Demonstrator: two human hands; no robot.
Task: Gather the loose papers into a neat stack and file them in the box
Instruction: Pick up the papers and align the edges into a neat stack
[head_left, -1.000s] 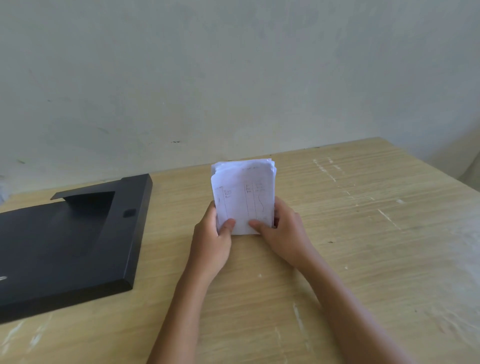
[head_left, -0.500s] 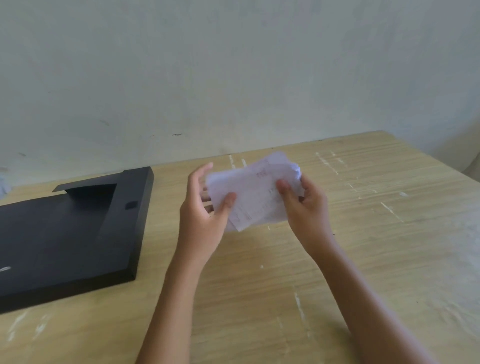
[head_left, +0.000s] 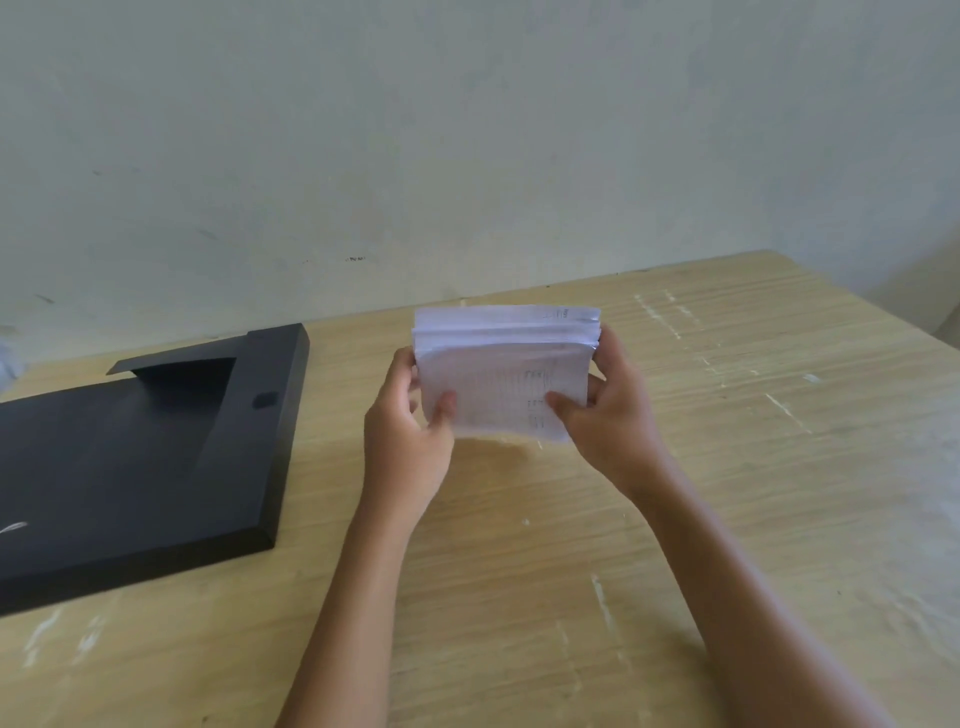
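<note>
A stack of white papers (head_left: 506, 364) with faint writing is held above the wooden table (head_left: 727, 467), long side across, its top edges fanned slightly. My left hand (head_left: 408, 436) grips the stack's left end, thumb on the front sheet. My right hand (head_left: 608, 415) grips the right end the same way. The black file box (head_left: 135, 457) lies flat on the table to the left of my hands, its flap lid closed.
A pale plaster wall (head_left: 467, 156) runs right behind the table's far edge. The table's right corner (head_left: 769, 254) is at the upper right. The tabletop carries white scuff marks.
The stack stood upright on the table on its short edge; both hands lifted it and turned it a quarter turn, so its long side now runs across.
</note>
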